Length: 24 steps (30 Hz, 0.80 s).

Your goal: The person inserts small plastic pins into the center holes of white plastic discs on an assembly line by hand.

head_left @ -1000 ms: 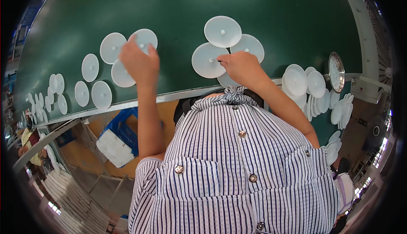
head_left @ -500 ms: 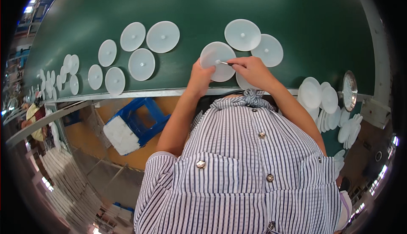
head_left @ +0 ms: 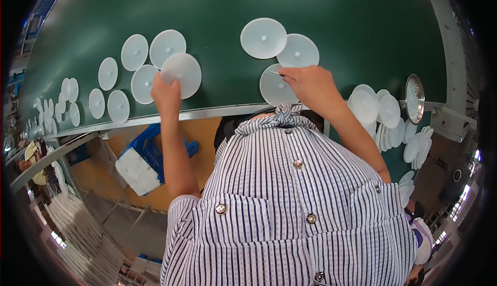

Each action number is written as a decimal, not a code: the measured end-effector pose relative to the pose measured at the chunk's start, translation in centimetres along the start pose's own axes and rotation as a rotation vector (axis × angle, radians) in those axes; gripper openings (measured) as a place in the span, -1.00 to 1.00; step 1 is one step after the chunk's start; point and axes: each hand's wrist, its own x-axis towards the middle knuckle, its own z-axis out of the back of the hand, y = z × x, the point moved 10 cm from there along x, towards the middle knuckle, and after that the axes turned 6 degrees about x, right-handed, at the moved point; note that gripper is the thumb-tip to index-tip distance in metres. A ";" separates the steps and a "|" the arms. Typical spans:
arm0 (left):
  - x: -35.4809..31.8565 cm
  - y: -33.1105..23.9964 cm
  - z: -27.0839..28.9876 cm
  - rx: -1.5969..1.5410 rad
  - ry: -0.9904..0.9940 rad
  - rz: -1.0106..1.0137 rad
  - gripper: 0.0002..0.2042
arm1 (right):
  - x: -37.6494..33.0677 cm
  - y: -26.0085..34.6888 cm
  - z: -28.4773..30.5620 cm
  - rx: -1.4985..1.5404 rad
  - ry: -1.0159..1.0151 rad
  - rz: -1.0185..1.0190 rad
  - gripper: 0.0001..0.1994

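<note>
My left hand (head_left: pixel 166 93) pinches the lower left rim of a round, translucent white plastic disc (head_left: pixel 187 71) with a small central knob. That disc is held over the table at the left, partly overlapping another white disc (head_left: pixel 141 83). My right hand (head_left: pixel 313 85) is closed around a thin pointed tool (head_left: pixel 276 73) with a light metal tip; most of its handle is hidden in the fingers. The tip is above a white disc (head_left: pixel 270 86) lying near the table's front edge. Beyond the hand lie two more discs, one (head_left: pixel 263 37) overlapping the other (head_left: pixel 303 48).
More discs (head_left: pixel 107 74) are spread along the green table (head_left: pixel 217 6) to the left. At the right are stacked discs (head_left: pixel 364 104) and a round metal-rimmed tray (head_left: pixel 414 98). A blue stool (head_left: pixel 150 143) with a white pad (head_left: pixel 137 171) stands below the table edge.
My left hand has carried the disc leftward, away from the tool. My right hand has stayed near the front discs, still holding the tool. The whole view has shifted slightly.
</note>
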 end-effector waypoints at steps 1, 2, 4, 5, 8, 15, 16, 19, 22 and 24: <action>-0.2 -0.6 0.3 -0.006 0.003 -0.007 -0.68 | -0.4 -0.8 0.0 -0.004 -0.004 -0.008 -0.81; -1.3 -2.7 4.1 0.234 -0.276 -0.075 -0.67 | -1.0 -2.0 -0.4 -0.022 0.003 -0.038 -0.81; -3.4 -6.0 7.5 0.465 -0.554 -0.144 -0.66 | -1.8 -3.2 -1.1 -0.042 0.012 -0.073 -0.82; -3.9 -7.4 7.7 0.361 -0.529 -0.245 -0.63 | -2.2 -3.8 -1.6 -0.015 0.040 -0.112 -0.81; -4.3 -8.4 1.5 -0.242 -0.007 -0.156 -0.61 | -2.3 -4.4 -2.8 0.013 0.077 -0.146 -0.81; -9.6 -12.2 -12.3 -0.625 0.780 -0.039 -0.62 | -1.8 -3.5 -4.3 0.055 0.090 -0.087 -0.80; -9.4 -12.1 -13.0 -0.715 0.763 0.033 -0.63 | -1.6 -3.3 -4.5 0.056 0.088 -0.087 -0.80; -8.7 -12.1 -12.4 -0.525 0.669 -0.058 -0.66 | -1.4 -3.2 -5.3 0.111 0.120 -0.141 -0.79; -8.6 -11.6 -12.0 -0.457 0.620 -0.058 -0.68 | -1.1 -2.4 -5.4 0.137 0.105 -0.094 -0.79; -8.6 -11.2 -11.9 -0.447 0.610 -0.049 -0.68 | -1.0 -2.1 -4.9 0.148 0.066 -0.081 -0.79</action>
